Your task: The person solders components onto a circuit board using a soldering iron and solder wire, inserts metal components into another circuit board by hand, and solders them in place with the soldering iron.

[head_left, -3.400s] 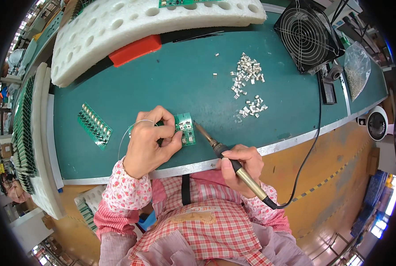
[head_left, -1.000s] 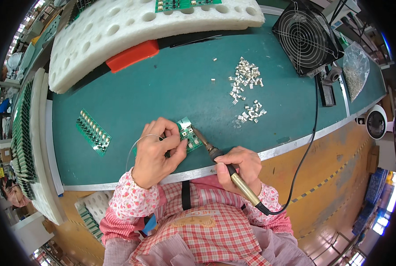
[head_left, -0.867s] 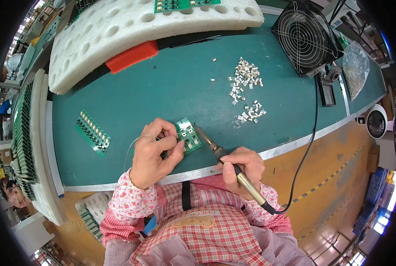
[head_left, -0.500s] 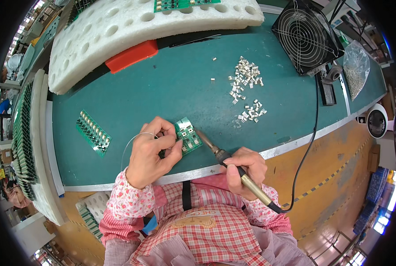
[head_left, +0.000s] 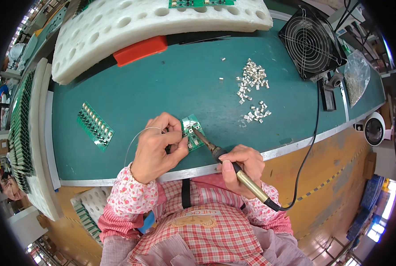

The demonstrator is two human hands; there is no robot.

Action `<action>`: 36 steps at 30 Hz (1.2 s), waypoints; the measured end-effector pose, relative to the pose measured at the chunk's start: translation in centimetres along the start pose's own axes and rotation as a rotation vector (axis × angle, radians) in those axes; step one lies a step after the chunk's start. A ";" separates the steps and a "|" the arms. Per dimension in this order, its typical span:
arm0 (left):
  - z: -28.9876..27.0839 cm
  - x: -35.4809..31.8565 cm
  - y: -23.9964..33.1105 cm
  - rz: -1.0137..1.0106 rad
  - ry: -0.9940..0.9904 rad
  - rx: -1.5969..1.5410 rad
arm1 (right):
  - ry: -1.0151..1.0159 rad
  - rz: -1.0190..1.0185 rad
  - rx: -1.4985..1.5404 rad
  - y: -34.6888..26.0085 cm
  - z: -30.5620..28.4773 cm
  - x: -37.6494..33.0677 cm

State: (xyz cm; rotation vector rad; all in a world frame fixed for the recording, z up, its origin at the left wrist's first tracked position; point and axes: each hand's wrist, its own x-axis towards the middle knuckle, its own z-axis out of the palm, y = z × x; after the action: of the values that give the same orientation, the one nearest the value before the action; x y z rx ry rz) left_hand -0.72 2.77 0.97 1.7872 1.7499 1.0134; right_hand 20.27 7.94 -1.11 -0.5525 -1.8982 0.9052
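Observation:
A small green circuit board (head_left: 191,122) with pale square parts lies near the front of the bench. My left hand (head_left: 157,144) is closed at its left edge, thumb and fingers pinched together against it. A thin silvery solder wire (head_left: 134,141) loops up over this hand and runs into the fingers; their grip partly hides the board. In my right hand (head_left: 243,166) is a soldering iron (head_left: 251,184), held like a pen. Its tip points up and left and meets the board among the parts, though the exact contact is too small to make out.
Another populated circuit board (head_left: 96,126) lies to the left. Loose small metal-and-white connectors (head_left: 254,75) are heaped at the right. A black fan (head_left: 311,42) stands behind them, near a clear bag (head_left: 356,73). White foam (head_left: 118,33) and a red block (head_left: 140,51) line the back.
The soldering iron's tip has moved left, from the board's right edge onto its parts. My left hand keeps its pinch beside the board. The whole view has shifted slightly.

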 end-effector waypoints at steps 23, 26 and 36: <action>-1.1 -1.2 -0.4 0.026 0.048 0.010 | 0.092 -0.119 0.064 0.3 0.0 -1.2; -1.0 -1.2 -0.5 -0.005 0.021 -0.016 | 0.095 -0.115 0.064 0.0 0.3 -0.8; -0.6 -0.8 -0.8 0.043 0.037 0.039 | -0.036 -0.079 0.009 0.0 0.8 -0.1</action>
State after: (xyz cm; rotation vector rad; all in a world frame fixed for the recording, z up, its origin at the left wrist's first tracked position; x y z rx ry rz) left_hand -1.67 1.98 0.60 1.8487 1.7718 1.0423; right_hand 19.64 7.61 -1.39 -0.4553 -1.9334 0.8763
